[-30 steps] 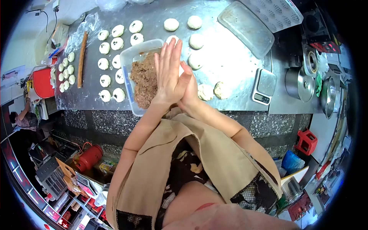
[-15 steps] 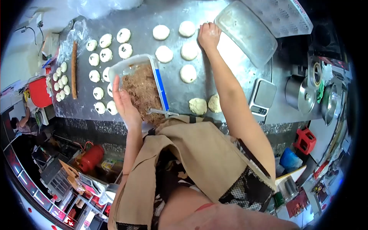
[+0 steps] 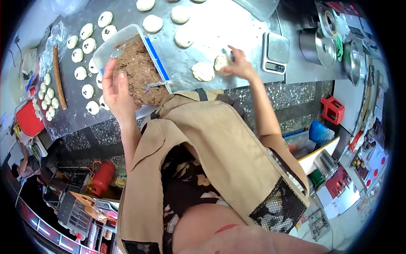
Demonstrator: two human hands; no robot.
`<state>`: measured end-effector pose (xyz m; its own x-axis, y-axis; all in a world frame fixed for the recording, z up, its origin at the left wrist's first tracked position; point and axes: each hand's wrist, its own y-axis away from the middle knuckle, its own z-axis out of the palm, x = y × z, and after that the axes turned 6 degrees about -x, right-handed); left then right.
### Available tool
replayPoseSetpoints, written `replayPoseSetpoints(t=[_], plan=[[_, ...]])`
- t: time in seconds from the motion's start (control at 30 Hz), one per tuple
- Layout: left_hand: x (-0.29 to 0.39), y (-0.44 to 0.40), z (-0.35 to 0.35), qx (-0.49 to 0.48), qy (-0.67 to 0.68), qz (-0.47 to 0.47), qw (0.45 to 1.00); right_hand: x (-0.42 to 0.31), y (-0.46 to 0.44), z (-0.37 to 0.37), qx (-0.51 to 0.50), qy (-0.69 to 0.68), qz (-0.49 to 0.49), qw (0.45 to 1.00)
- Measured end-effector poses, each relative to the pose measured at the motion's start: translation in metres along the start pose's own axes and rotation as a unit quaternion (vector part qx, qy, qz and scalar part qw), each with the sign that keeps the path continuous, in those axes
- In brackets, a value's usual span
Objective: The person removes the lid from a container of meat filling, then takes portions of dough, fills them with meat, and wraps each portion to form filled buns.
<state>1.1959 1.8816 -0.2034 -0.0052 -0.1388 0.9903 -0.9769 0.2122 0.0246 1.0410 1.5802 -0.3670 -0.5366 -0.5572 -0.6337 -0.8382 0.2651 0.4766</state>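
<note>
My left hand (image 3: pixel 116 91) is over the left edge of a clear plastic box (image 3: pixel 101 50), fingers apart and nothing in them. Brown filling (image 3: pixel 137 67) lies inside the box, with a clear-handled tool (image 3: pixel 163 84) at its near right corner. My right hand (image 3: pixel 240 64) reaches around a round dough piece (image 3: pixel 220 62) on the metal table, its thumb and fingers spread beside the dough. Another dough piece (image 3: pixel 203 71) lies just left of it. Several plain dough rounds (image 3: pixel 184 36) are farther back. Left of the box sit several dough rounds with dark spots (image 3: pixel 80 73).
A digital scale (image 3: pixel 277 48) stands to the right, and a steel pot (image 3: pixel 317 47) beyond it. A rolling pin (image 3: pixel 58 78) and small dough pieces (image 3: pixel 47 100) lie at the left. A red stool (image 3: pixel 332 109) is on the floor. Another person (image 3: pixel 28 165) is at far left.
The view has shifted toward the right front of the table. My hands parted from each other; my right hand went to the far table, then came back to the near dough piece.
</note>
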Motion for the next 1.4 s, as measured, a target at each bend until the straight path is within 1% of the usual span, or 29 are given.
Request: replayPoseSetpoints(t=[0.1, 0.23, 0.27, 0.3, 0.33, 0.37, 0.43, 0.5, 0.53, 0.57, 0.63, 0.7, 0.73, 0.77, 0.8, 0.83, 0.9, 0.93, 0.97, 1.0, 1.03, 1.07, 1.1, 1.17, 1.23, 1.3, 1.33, 1.37, 1.4], plan=[[-0.005, 0.009, -0.001, -0.054, 0.007, 0.037, 0.998, -0.026, 0.021, 0.029, 0.05, 0.199, -0.029, 0.978], [-0.002, 0.015, -0.005, -0.115, 0.007, 0.09, 0.989, -0.012, 0.001, 0.041, 0.055, 0.21, -0.016, 0.976], [-0.001, 0.018, -0.006, -0.124, 0.014, 0.108, 0.986, 0.006, -0.003, 0.04, 0.066, -0.027, 0.026, 0.997], [0.001, 0.02, -0.007, -0.121, 0.019, 0.117, 0.986, 0.006, -0.004, 0.03, 0.071, -0.26, 0.061, 0.961], [0.002, 0.023, -0.008, -0.126, 0.009, 0.097, 0.987, 0.007, 0.001, 0.026, 0.086, -0.572, 0.024, 0.815], [0.003, 0.027, -0.008, -0.131, -0.001, 0.074, 0.989, -0.005, 0.014, 0.012, 0.009, -0.698, -0.048, 0.714], [0.001, 0.033, 0.001, -0.163, 0.059, 0.045, 0.984, -0.053, 0.03, -0.008, -0.08, -0.789, -0.149, 0.59], [0.001, 0.037, 0.015, -0.214, 0.071, 0.013, 0.974, -0.109, 0.037, -0.018, -0.167, -0.833, -0.192, 0.491], [0.004, 0.038, 0.022, -0.212, 0.022, 0.1, 0.972, -0.139, 0.04, -0.02, -0.167, -0.849, -0.177, 0.469], [0.007, 0.036, 0.03, -0.204, -0.031, 0.183, 0.961, -0.164, 0.039, -0.017, -0.183, -0.844, -0.183, 0.469], [0.015, 0.027, 0.041, -0.164, -0.081, 0.349, 0.919, -0.213, 0.04, -0.007, -0.106, -0.851, -0.154, 0.491], [0.018, 0.005, 0.035, -0.12, -0.256, 0.432, 0.857, -0.275, 0.075, -0.009, -0.114, -0.789, -0.083, 0.598], [0.014, -0.007, 0.027, -0.106, -0.182, 0.445, 0.87, -0.284, 0.078, 0.001, -0.118, -0.747, -0.147, 0.638], [0.014, -0.006, 0.023, -0.083, -0.057, 0.372, 0.923, -0.289, 0.077, 0.01, -0.119, -0.7, -0.212, 0.672], [0.028, 0.001, 0.019, -0.07, 0.096, 0.277, 0.954, -0.285, 0.074, 0.011, -0.169, -0.692, -0.268, 0.649], [0.043, 0.008, 0.013, -0.055, 0.249, 0.175, 0.951, -0.284, 0.069, 0.008, -0.182, -0.689, -0.272, 0.647], [0.054, 0.007, -0.002, -0.081, 0.364, 0.176, 0.911, -0.289, 0.059, 0.002, -0.14, -0.554, -0.331, 0.751], [0.05, 0.008, -0.001, -0.06, 0.318, 0.197, 0.926, -0.291, 0.062, 0.001, -0.18, -0.6, -0.315, 0.713], [0.051, 0.009, 0.0, -0.04, 0.272, 0.215, 0.937, -0.292, 0.06, 0.002, -0.184, -0.599, -0.313, 0.714], [0.052, 0.011, -0.002, -0.037, 0.273, 0.213, 0.938, -0.292, 0.059, 0.003, -0.148, -0.57, -0.319, 0.743], [0.055, 0.012, -0.005, -0.083, 0.364, 0.196, 0.907, -0.292, 0.057, 0.003, -0.111, -0.539, -0.324, 0.77], [0.058, 0.013, -0.008, -0.127, 0.451, 0.179, 0.865, -0.294, 0.056, 0.0, -0.091, -0.55, -0.321, 0.766], [0.058, 0.013, -0.01, -0.125, 0.451, 0.18, 0.865, -0.295, 0.056, -0.001, -0.094, -0.549, -0.321, 0.766], [0.058, 0.014, -0.014, -0.103, 0.225, 0.142, 0.958, -0.298, 0.059, 0.0, -0.072, -0.504, -0.365, 0.78], [0.051, 0.012, -0.006, -0.065, 0.238, 0.173, 0.954, -0.306, 0.064, 0.005, -0.084, -0.529, -0.351, 0.768], [0.049, 0.012, 0.002, 0.041, 0.242, 0.204, 0.948, -0.311, 0.069, 0.008, -0.1, -0.579, -0.321, 0.743], [0.048, 0.012, 0.001, 0.04, 0.243, 0.205, 0.947, -0.305, 0.059, 0.014, -0.069, -0.556, -0.308, 0.769], [0.047, 0.012, -0.002, 0.022, 0.185, 0.225, 0.956, -0.299, 0.054, 0.012, -0.067, -0.556, -0.309, 0.769], [0.045, 0.013, -0.006, 0.005, 0.126, 0.245, 0.961, -0.292, 0.049, 0.007, -0.051, -0.491, -0.327, 0.806]])
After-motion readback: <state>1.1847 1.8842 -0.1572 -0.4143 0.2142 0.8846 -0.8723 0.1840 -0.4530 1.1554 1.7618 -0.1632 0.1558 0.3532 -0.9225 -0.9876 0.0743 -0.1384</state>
